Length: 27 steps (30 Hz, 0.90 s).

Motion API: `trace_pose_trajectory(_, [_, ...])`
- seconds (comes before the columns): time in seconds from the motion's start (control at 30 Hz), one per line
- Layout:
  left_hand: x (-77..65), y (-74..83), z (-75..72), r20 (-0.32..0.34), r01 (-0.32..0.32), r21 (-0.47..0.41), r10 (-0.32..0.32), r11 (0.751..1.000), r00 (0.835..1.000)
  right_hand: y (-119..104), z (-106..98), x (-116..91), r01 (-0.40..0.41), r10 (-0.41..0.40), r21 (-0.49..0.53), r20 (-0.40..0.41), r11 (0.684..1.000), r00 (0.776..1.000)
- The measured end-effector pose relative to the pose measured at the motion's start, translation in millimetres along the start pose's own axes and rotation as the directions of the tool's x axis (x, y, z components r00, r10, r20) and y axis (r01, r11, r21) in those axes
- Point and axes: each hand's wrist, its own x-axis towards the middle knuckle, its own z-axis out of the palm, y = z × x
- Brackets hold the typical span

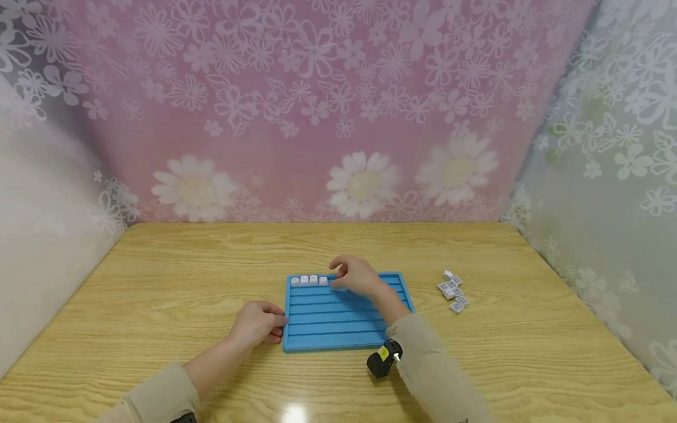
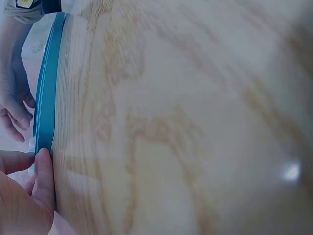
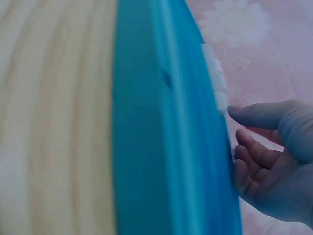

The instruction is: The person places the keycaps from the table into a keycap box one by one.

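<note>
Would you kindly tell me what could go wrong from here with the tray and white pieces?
The right hand is close beside the row of pieces and might nudge them askew. The left hand holds the tray by its left edge; a tug could shift it. The loose pieces lie bunched right of the tray, where a hasty reach might scatter them.

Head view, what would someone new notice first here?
Probably the bright blue tray on the wooden table, with four white tiles at the left of its far row and the right hand beside them. Next comes the pink flowered backdrop behind the table, and the loose white tiles right of the tray.
</note>
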Motion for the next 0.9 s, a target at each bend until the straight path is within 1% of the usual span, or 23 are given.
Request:
trace_pose_trajectory(0.1, [-0.2,0.0,0.0,-0.001,0.001,0.0,-0.001,1.0,1.0,3.3,-15.0,-7.2,0.012,-0.012,0.003,0.009,1.0,1.0])
trace_pose_trajectory(0.27, [-1.7,1.3,-0.1,0.002,0.003,-0.001,-0.003,1.0,1.0,14.8,-45.6,-25.5,0.071,-0.072,-0.019,-0.031,0.997,0.997])
trace_pose_trajectory(0.33, [-2.1,1.5,0.1,0.004,0.004,-0.001,-0.004,1.0,1.0,22.3,-57.5,-33.4,0.08,-0.081,-0.03,-0.046,0.996,0.996])
trace_pose_trajectory(0.4, [-1.4,0.7,0.3,0.005,0.005,0.0,-0.005,1.0,1.0,31.9,-68.7,-40.5,0.076,-0.078,-0.036,-0.055,0.996,0.995])
trace_pose_trajectory(0.5, [0.2,-0.8,0.5,0.007,0.001,0.0,-0.001,1.0,1.0,47.0,-85.6,-51.8,0.044,-0.046,-0.032,-0.06,0.999,0.997])
trace_pose_trajectory(0.63, [2.2,-2.3,0.2,0.006,0.004,0.003,-0.004,1.0,1.0,70.0,-106.6,-66.4,0.018,-0.021,-0.031,-0.09,0.999,0.996])
trace_pose_trajectory(0.8, [3.6,-3.3,0.0,0.008,0.013,0.008,-0.013,1.0,1.0,95.2,-126.1,-84.8,0.007,-0.012,-0.042,-0.122,0.999,0.992])
trace_pose_trajectory(0.9, [3.4,-3.5,-0.9,0.006,0.01,0.008,-0.01,1.0,1.0,105.4,-134.3,-95.1,0.015,-0.02,-0.042,-0.119,0.999,0.993])
